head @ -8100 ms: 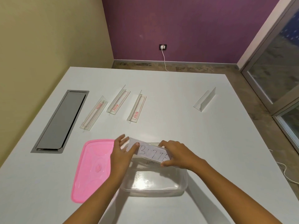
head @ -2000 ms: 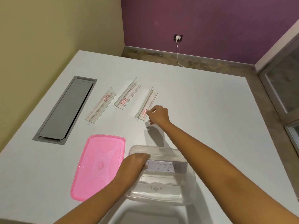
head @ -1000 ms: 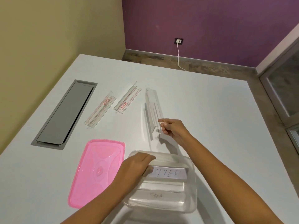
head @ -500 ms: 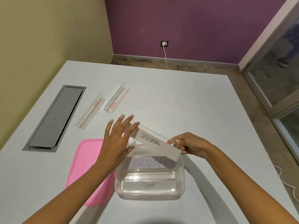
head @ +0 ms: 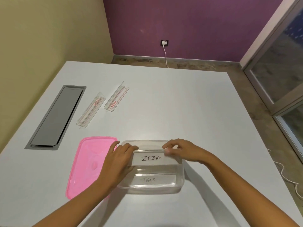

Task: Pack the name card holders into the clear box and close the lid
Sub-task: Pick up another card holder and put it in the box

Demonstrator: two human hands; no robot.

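Observation:
The clear box stands open on the white table, near me. Inside its far half a card holder marked ZEBRA stands upright, held at both ends: my left hand on its left end, my right hand pinching its top right corner. A holder marked TIGER lies in the near half of the box. Two more clear card holders lie on the table further away: one on the left and one beside it. The pink lid lies flat, left of the box.
A grey cable hatch is set into the table at the left. A white cable lies on the floor past the table's right edge. A glass door stands at the right.
Both hands have lowered the ZEBRA holder from above the box into its far half. My left hand, open half a second ago, now grips the holder's left end.

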